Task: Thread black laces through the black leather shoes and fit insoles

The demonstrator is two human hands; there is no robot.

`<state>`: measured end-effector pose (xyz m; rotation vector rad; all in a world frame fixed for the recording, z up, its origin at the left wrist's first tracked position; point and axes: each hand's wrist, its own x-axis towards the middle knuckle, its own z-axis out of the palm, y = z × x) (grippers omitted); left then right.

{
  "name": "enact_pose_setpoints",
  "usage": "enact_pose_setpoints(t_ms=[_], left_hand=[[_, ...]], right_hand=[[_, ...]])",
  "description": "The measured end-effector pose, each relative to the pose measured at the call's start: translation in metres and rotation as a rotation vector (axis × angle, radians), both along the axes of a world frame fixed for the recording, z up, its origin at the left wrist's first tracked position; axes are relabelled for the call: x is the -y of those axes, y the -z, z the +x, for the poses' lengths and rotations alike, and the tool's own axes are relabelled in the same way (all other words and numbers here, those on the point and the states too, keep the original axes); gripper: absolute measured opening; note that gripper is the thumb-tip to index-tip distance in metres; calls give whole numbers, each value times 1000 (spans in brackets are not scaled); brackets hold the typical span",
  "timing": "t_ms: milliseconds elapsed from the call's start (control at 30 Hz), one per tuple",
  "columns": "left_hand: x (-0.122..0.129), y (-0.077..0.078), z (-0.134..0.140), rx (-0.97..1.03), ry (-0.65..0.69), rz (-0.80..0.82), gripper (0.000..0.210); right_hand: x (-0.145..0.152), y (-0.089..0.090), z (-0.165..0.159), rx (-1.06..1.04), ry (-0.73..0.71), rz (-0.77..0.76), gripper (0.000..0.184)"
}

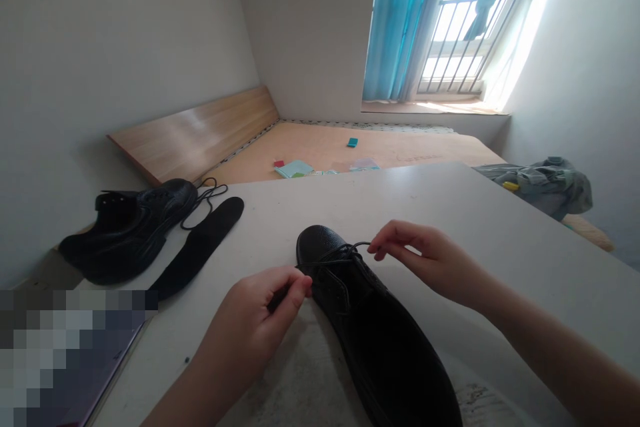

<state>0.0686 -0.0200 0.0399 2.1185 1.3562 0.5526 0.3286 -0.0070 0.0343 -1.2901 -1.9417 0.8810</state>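
1. Lace (361,244), thin and dark, crosses the front of a black shoe (373,320) between a person's left hand (270,310) and right hand (425,250), the two held apart on either side.

2. Thumb and fingers of each hand appear pinched on a strand; exactly how much lace the left hand covers cannot be told.

3. The shoe sits upright on a white table (280,213), toe pointing away from the wearer of the camera, opening up, heel end at the lower edge of view.

4. By its look, the lace is light, limp and a little slick, best pinched near its ends and kept even on both sides.

5. The shoe seems moderately heavy, its glossy toe stiff and smooth, its eyelet flaps (335,287) more pliant; the sides below the opening should offer the firmest hold. Nothing about it looks fragile.

6. At left, a second shoe (135,233) trails loose laces (205,200) beside a flat black insole (205,247). Beyond the table, a blue curtain (400,20) hangs by a barred window (457,33).
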Motion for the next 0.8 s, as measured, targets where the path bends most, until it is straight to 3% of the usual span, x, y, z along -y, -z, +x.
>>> enact_pose_setpoints(t_ms=[233, 633, 800], left_hand=[[6, 1, 5, 72, -124, 35, 23], [11, 2, 8, 123, -168, 13, 22], [10, 5, 7, 59, -101, 10, 22]], right_hand=[[6, -1, -3, 158, 5, 74, 18], [7, 3, -1, 207, 32, 100, 14], [7, 2, -1, 208, 27, 81, 14]])
